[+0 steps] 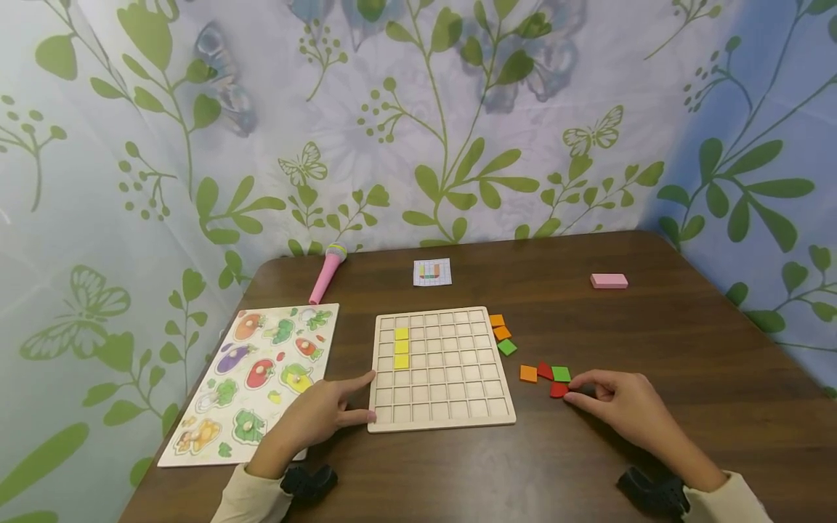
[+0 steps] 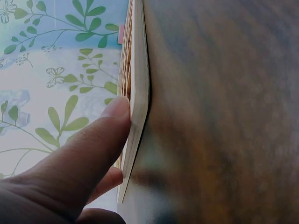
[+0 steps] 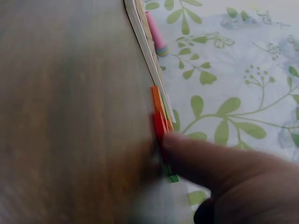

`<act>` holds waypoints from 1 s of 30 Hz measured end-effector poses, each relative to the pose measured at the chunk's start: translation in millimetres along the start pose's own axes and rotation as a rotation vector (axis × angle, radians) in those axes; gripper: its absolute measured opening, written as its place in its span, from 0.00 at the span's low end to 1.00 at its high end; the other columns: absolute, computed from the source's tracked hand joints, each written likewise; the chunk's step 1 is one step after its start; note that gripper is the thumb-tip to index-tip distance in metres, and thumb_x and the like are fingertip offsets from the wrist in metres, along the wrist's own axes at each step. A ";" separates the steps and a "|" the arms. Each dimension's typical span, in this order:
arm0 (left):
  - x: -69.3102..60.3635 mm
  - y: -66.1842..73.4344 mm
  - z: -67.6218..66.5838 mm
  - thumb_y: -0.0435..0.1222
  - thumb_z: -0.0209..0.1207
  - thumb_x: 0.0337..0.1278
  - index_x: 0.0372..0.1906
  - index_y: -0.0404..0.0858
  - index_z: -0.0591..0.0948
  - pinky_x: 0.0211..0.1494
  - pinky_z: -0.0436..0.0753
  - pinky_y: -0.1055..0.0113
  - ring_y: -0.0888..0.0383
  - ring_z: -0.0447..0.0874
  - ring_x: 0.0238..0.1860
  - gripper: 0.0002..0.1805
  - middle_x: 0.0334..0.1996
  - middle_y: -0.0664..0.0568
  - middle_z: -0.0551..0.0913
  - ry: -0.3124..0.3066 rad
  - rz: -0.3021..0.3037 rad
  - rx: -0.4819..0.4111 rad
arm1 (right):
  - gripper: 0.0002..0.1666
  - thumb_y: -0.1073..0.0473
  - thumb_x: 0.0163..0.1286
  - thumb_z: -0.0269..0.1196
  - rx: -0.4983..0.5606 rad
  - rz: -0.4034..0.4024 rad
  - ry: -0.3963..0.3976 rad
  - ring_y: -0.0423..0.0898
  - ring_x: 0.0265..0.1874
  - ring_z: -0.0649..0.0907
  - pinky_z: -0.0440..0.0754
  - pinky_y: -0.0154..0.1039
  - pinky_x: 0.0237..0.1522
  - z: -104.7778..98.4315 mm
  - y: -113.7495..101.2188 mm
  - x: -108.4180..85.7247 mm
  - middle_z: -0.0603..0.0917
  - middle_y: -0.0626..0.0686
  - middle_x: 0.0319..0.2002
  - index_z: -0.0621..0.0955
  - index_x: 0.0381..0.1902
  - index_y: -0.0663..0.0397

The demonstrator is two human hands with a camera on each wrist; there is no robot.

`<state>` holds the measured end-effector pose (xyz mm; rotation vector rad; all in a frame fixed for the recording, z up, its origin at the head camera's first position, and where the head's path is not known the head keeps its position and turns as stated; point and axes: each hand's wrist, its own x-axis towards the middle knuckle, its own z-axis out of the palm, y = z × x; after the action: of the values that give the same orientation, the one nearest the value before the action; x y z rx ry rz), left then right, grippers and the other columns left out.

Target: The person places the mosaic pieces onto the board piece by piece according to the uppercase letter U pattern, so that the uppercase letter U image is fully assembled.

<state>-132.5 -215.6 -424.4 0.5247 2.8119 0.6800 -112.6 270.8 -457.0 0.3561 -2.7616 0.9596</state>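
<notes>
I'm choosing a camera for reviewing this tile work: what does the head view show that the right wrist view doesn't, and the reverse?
Only the head view shows the left hand, three yellow tiles, the small pattern card and the pink block.

Only the right wrist view gives a low, edge-on look at a red tile.

Both show the right hand, the wooden grid board, the pink microphone, red, orange tiles and green tiles, and the leaf-print backdrop.
</notes>
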 end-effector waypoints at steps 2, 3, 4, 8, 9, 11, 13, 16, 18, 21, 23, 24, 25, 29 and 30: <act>-0.4 0.2 0.1 0.59 0.68 0.57 0.74 0.53 0.73 0.20 0.61 0.69 0.65 0.55 0.15 0.40 0.13 0.61 0.61 -0.002 -0.002 -0.005 | 0.06 0.47 0.61 0.77 0.101 -0.015 -0.085 0.34 0.15 0.62 0.61 0.34 0.19 -0.7 -1.5 -1.6 0.61 0.36 0.15 0.88 0.32 0.33; -0.5 0.2 0.2 0.59 0.68 0.57 0.75 0.53 0.73 0.20 0.61 0.69 0.65 0.55 0.15 0.40 0.13 0.61 0.61 -0.003 -0.001 -0.006 | 0.06 0.47 0.61 0.76 0.153 -0.017 -0.126 0.34 0.15 0.63 0.62 0.34 0.18 -0.7 -2.0 -2.4 0.62 0.36 0.16 0.88 0.32 0.33; -0.4 0.3 0.2 0.59 0.68 0.57 0.75 0.53 0.73 0.20 0.61 0.69 0.65 0.55 0.15 0.40 0.13 0.61 0.61 -0.004 0.000 -0.007 | 0.05 0.47 0.62 0.76 0.196 -0.020 -0.158 0.34 0.16 0.64 0.63 0.34 0.18 -0.5 -2.5 -3.2 0.62 0.36 0.16 0.88 0.32 0.32; 0.2 0.6 -0.1 0.59 0.68 0.58 0.74 0.53 0.73 0.20 0.61 0.69 0.65 0.55 0.15 0.40 0.13 0.61 0.61 0.000 0.006 0.000 | 0.06 0.48 0.62 0.75 0.238 -0.040 -0.166 0.33 0.16 0.64 0.63 0.34 0.18 1.4 -3.0 -3.9 0.62 0.36 0.16 0.88 0.36 0.32; 0.4 0.7 -0.2 0.58 0.68 0.58 0.74 0.53 0.73 0.20 0.61 0.69 0.65 0.55 0.15 0.40 0.13 0.61 0.61 0.000 0.007 0.002 | 0.07 0.47 0.62 0.75 0.226 -0.038 -0.147 0.33 0.15 0.63 0.63 0.34 0.18 2.1 -2.6 -3.7 0.62 0.35 0.16 0.88 0.38 0.31; 0.6 1.0 -0.4 0.58 0.68 0.58 0.74 0.53 0.73 0.20 0.61 0.69 0.65 0.55 0.15 0.40 0.13 0.61 0.61 0.000 0.007 0.001 | 0.09 0.46 0.62 0.75 0.189 -0.050 -0.107 0.32 0.15 0.62 0.62 0.33 0.18 3.7 -2.3 -2.9 0.60 0.35 0.16 0.89 0.40 0.31; 0.6 1.2 -0.6 0.58 0.68 0.58 0.74 0.53 0.73 0.20 0.61 0.69 0.65 0.54 0.15 0.40 0.13 0.61 0.61 -0.001 0.007 -0.001 | 0.11 0.46 0.62 0.76 0.155 -0.056 -0.078 0.32 0.15 0.60 0.62 0.33 0.18 5.4 -1.9 -1.9 0.59 0.34 0.15 0.89 0.42 0.31; 0.2 1.5 -0.7 0.58 0.68 0.58 0.75 0.53 0.73 0.20 0.61 0.68 0.65 0.54 0.15 0.40 0.13 0.61 0.61 -0.004 0.004 -0.008 | 0.12 0.46 0.61 0.76 0.105 -0.069 -0.053 0.32 0.15 0.59 0.62 0.32 0.19 7.3 -2.7 -0.6 0.59 0.34 0.15 0.90 0.44 0.33; -0.1 1.5 -0.7 0.58 0.68 0.58 0.75 0.53 0.73 0.20 0.61 0.69 0.64 0.54 0.15 0.40 0.13 0.61 0.61 -0.005 0.003 -0.013 | 0.14 0.46 0.61 0.76 0.082 -0.075 -0.052 0.31 0.15 0.59 0.61 0.32 0.19 8.0 -3.8 0.4 0.59 0.34 0.15 0.90 0.45 0.34; -0.6 1.5 -0.7 0.58 0.68 0.58 0.75 0.53 0.73 0.20 0.61 0.69 0.65 0.54 0.15 0.40 0.13 0.61 0.61 -0.005 0.003 -0.016 | 0.17 0.45 0.61 0.76 0.051 -0.071 -0.067 0.32 0.15 0.59 0.60 0.32 0.19 8.1 -6.3 2.0 0.59 0.34 0.15 0.90 0.48 0.36; -0.8 1.3 -0.7 0.58 0.68 0.58 0.75 0.53 0.73 0.20 0.61 0.69 0.65 0.54 0.15 0.40 0.13 0.61 0.61 -0.003 0.004 -0.014 | 0.18 0.44 0.61 0.75 0.039 -0.060 -0.083 0.32 0.15 0.59 0.59 0.32 0.19 8.1 -7.6 3.0 0.60 0.34 0.14 0.90 0.49 0.37; -0.9 1.3 -0.8 0.58 0.68 0.58 0.75 0.53 0.73 0.20 0.61 0.69 0.65 0.55 0.15 0.40 0.13 0.61 0.61 -0.003 0.004 -0.014 | 0.18 0.44 0.61 0.75 0.035 -0.052 -0.091 0.32 0.15 0.59 0.59 0.32 0.20 8.1 -8.0 3.4 0.60 0.34 0.14 0.90 0.49 0.37; -1.0 1.3 -0.8 0.58 0.68 0.58 0.75 0.53 0.73 0.20 0.61 0.69 0.65 0.55 0.15 0.40 0.13 0.61 0.61 -0.002 0.003 -0.013 | 0.18 0.43 0.61 0.75 0.034 -0.040 -0.100 0.33 0.15 0.59 0.59 0.32 0.20 8.1 -8.4 3.7 0.60 0.34 0.14 0.90 0.49 0.37; -1.0 1.3 -0.8 0.58 0.68 0.58 0.75 0.53 0.73 0.20 0.61 0.69 0.65 0.55 0.15 0.40 0.13 0.61 0.61 -0.003 0.002 -0.007 | 0.16 0.44 0.61 0.75 0.025 -0.022 -0.116 0.33 0.15 0.60 0.60 0.32 0.20 9.0 -9.0 4.6 0.61 0.35 0.14 0.90 0.46 0.37; -1.0 1.3 -0.7 0.58 0.68 0.58 0.75 0.53 0.73 0.20 0.61 0.69 0.65 0.55 0.15 0.40 0.13 0.61 0.61 -0.003 0.001 -0.008 | 0.15 0.44 0.61 0.75 0.018 -0.022 -0.118 0.33 0.15 0.60 0.60 0.32 0.20 9.2 -9.1 4.6 0.61 0.35 0.14 0.90 0.46 0.36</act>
<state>-131.4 -215.2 -423.0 0.5261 2.8048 0.6895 -115.3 257.4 -457.7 0.4590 -2.8497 0.9890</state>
